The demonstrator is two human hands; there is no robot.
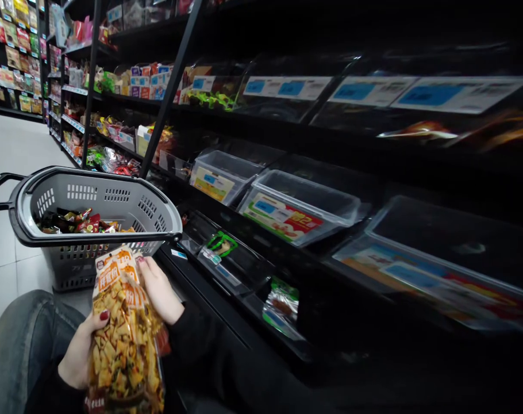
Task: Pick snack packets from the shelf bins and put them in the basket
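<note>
Between my two hands are orange-and-brown snack packets (123,339), apparently several stacked together, printed with pictures of golden cut pieces. My left hand (81,352) grips their left side, its thumb lying on the front. On the upper right side my right hand (160,290) is closed around them, most of its fingers hidden behind the stack. Just beyond the packets stands a grey shopping basket (169,215) with a black handle. Small dark, red and orange packets (89,223) lie inside it. The stack's top edge overlaps the basket's near side in view.
Black shelving (227,310) runs along the right, holding clear plastic bins (304,198) with price labels. A green-and-clear packet (282,302) lies in a low compartment. Farther back, shelves carry colourful goods (149,80). Pale floor tiles (15,138) extend left, beside my bent knee (33,339).
</note>
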